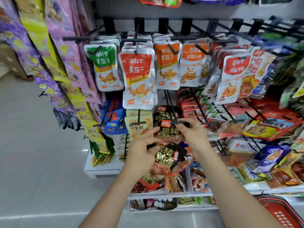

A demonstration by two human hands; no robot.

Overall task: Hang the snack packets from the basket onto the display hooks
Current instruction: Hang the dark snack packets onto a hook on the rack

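**Black-and-gold packet held at the tip of a lower hook**

Black with gold lettering, the snack packet (pixel 167 129) hangs upright with its red-labelled top corner against the crossbar end of a black wire hook (pixel 178 122). Whether its hole is over the wire cannot be told. The right hand (pixel 193 135) pinches that top corner between thumb and fingertips. Just below, the left hand (pixel 140 153) grasps a bundle of matching packets (pixel 166 157) by its left edge, index finger stretched up towards the hook. Beige packets (pixel 138 127) hang on the next hook to the left, blue packets (pixel 113 122) beyond them. White pouches (pixel 139 76) with orange, red and green tops fill the row above. A red basket (pixel 283 213) sits on the floor at lower right.
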